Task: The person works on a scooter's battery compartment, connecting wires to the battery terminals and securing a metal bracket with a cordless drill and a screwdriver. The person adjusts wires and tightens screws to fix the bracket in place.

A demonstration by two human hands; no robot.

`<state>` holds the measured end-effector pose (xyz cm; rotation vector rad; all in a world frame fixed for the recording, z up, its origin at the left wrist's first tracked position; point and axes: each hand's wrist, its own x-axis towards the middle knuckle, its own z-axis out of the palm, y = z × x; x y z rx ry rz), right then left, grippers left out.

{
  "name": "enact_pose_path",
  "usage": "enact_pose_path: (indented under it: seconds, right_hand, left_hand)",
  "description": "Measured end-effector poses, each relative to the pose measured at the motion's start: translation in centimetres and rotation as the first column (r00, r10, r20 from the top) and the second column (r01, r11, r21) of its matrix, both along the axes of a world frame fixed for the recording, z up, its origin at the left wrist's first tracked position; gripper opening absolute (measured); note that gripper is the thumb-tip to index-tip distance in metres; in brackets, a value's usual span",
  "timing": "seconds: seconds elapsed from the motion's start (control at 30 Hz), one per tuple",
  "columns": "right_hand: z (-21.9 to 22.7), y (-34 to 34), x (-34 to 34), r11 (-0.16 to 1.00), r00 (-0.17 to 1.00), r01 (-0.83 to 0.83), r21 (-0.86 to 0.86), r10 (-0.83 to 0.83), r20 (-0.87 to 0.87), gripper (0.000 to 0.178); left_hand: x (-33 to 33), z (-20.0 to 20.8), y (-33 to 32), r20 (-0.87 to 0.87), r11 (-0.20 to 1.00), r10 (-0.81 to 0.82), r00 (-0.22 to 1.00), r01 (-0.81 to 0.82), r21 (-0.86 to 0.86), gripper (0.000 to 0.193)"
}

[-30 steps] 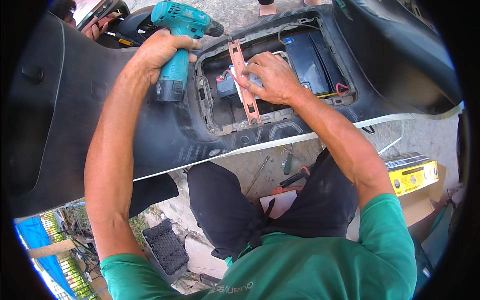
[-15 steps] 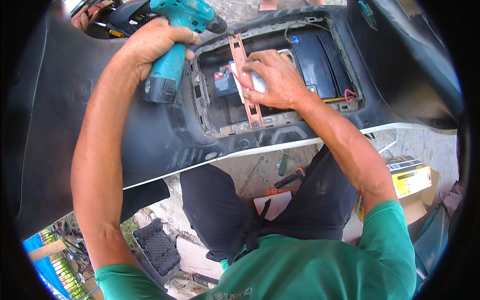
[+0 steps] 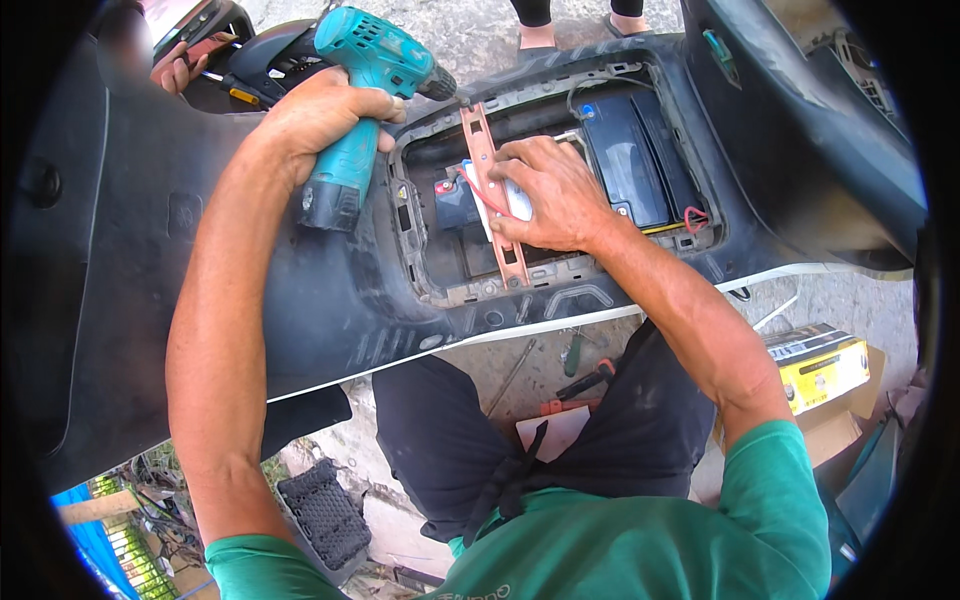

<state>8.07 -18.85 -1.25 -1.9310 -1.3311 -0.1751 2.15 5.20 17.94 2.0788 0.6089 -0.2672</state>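
My left hand (image 3: 325, 120) is wrapped around the grip of a teal cordless drill (image 3: 375, 60). The drill's chuck points right, close to the far end of a copper-coloured metal bracket (image 3: 478, 140). That bracket lies across an open compartment (image 3: 425, 270) in a black vehicle body. My right hand (image 3: 555, 195) grips the bracket's right side, fingertips toward its far part and thumb nearer me. A red wire (image 3: 480, 193) runs across the bracket beside the thumb. Under and left of it sits a dark battery (image 3: 455, 205); a larger dark battery (image 3: 625, 160) stands to the right.
Another person's hand (image 3: 178, 72) shows at the far left, and someone's feet (image 3: 537, 35) stand beyond the body. On the ground are a screwdriver (image 3: 571, 355), a black-and-orange tool (image 3: 590, 380), a black plastic tray (image 3: 325, 510) and a yellow-and-black box (image 3: 820, 368).
The view has shifted, so the scene sits slightly lower and more of the feet shows. The drill stays near the bracket's far end, and my right hand keeps its place on the bracket.
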Motion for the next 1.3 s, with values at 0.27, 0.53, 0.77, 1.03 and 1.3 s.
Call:
enact_pose_path:
  seconds: [0.27, 0.53, 0.77, 1.03, 1.3]
  right_hand:
    - [0.1, 0.0, 0.1, 1.000, 1.000, -0.007, -0.018, 0.007, -0.009, 0.048]
    - [-0.1, 0.0, 0.1, 1.000, 1.000, -0.002, -0.016, 0.002, -0.008, 0.049]
    - [0.2, 0.0, 0.0, 0.999, 0.999, -0.009, -0.049, 0.008, -0.033, 0.050]
    - [-1.9, -0.2, 0.6, 0.998, 0.994, 0.045, -0.051, -0.040, 0.098, 0.051]
    - [-3.7, -0.1, -1.4, 0.997, 0.998, -0.050, 0.051, 0.047, 0.051, 0.049]
  left_hand:
    - [0.5, 0.0, 0.1, -0.028, 1.000, -0.001, 1.000, 0.001, 0.011, 0.026]
    - [0.7, -0.3, 0.0, 0.001, 0.999, 0.027, 1.000, -0.027, -0.041, 0.027]
    - [1.0, 0.0, -0.3, -0.039, 0.999, 0.009, 0.999, -0.007, 0.036, 0.026]
    - [4.3, -2.8, 1.8, -0.171, 0.989, -0.069, 0.983, 0.045, -0.143, 0.025]
    - [5.3, -1.5, 1.8, -0.209, 0.982, -0.031, 0.977, -0.010, -0.191, 0.029]
